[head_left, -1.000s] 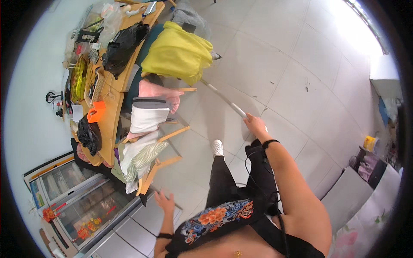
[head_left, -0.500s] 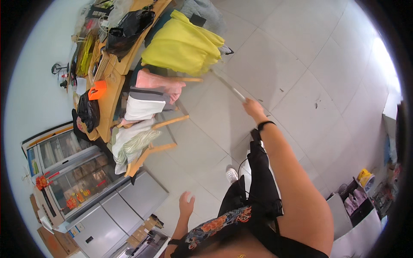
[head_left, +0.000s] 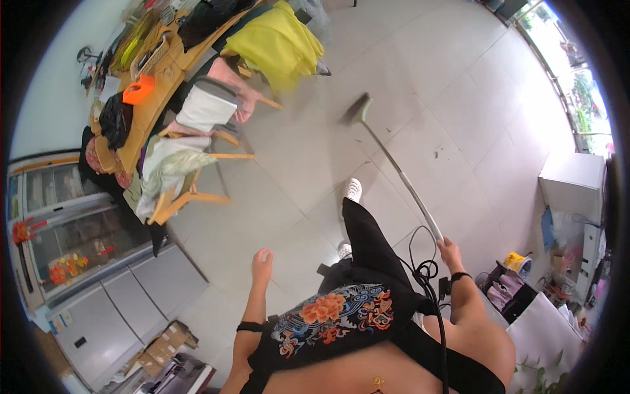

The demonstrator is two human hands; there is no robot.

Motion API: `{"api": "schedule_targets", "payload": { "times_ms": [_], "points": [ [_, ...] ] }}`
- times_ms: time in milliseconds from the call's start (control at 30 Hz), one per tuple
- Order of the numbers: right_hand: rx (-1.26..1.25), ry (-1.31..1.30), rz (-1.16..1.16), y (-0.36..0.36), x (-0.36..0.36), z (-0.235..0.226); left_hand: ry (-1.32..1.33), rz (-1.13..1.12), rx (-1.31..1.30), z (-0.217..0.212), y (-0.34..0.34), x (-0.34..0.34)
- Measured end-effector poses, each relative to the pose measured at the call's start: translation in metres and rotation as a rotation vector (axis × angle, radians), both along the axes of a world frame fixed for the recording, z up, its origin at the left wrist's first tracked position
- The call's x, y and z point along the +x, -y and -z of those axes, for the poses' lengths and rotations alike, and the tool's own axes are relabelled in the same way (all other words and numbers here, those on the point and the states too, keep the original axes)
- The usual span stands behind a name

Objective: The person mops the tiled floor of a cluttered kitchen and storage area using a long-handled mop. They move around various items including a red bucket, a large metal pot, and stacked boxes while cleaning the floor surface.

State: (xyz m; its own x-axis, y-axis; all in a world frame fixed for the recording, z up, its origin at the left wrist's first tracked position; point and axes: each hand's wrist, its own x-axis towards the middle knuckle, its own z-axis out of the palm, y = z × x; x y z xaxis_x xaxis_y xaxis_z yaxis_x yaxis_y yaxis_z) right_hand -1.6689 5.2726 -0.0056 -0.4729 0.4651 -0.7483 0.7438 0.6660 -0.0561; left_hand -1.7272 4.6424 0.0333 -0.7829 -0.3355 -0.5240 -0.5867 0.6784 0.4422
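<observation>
My right hand [head_left: 450, 255], with a black band on its wrist, is closed around the upper end of a broom's pale handle. The long-handled broom [head_left: 408, 184] slants away to the left. Its dark bristle head is blurred above the tiled floor, near several small dark scraps [head_left: 437, 155]. My left hand [head_left: 262, 264] hangs beside my body, empty, its fingers loosely curled. It touches nothing; the floor tiles lie beneath it.
Wooden chairs [head_left: 190, 198] draped with cloths line the left, beside a cluttered wooden table [head_left: 157, 108]. A yellow cloth [head_left: 279, 46] hangs at its far end. A silver-fronted freezer [head_left: 121, 289] stands lower left. White cabinets [head_left: 572, 176] stand right. A black cable [head_left: 430, 269] loops by my right arm.
My right hand has swung right and closer to my body with the broom. Its head has come out from beside the yellow cloth onto open tiles. The whole view has shifted and turned.
</observation>
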Motion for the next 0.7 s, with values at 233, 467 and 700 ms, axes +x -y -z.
{"api": "schedule_targets", "payload": {
  "times_ms": [233, 467, 700],
  "points": [
    [0.147, -0.137, -0.085, -0.029, 0.135, -0.075, 0.011, -0.199, 0.198, 0.041, 0.034, 0.156],
    [-0.015, -0.353, -0.409, -0.030, 0.134, -0.136, 0.220, -0.284, 0.077, 0.076, 0.080, 0.321],
    [-0.134, -0.177, -0.755, 0.076, 0.001, -0.084, 0.249, -0.636, 0.248, 0.026, 0.020, 0.310]
  ]
}}
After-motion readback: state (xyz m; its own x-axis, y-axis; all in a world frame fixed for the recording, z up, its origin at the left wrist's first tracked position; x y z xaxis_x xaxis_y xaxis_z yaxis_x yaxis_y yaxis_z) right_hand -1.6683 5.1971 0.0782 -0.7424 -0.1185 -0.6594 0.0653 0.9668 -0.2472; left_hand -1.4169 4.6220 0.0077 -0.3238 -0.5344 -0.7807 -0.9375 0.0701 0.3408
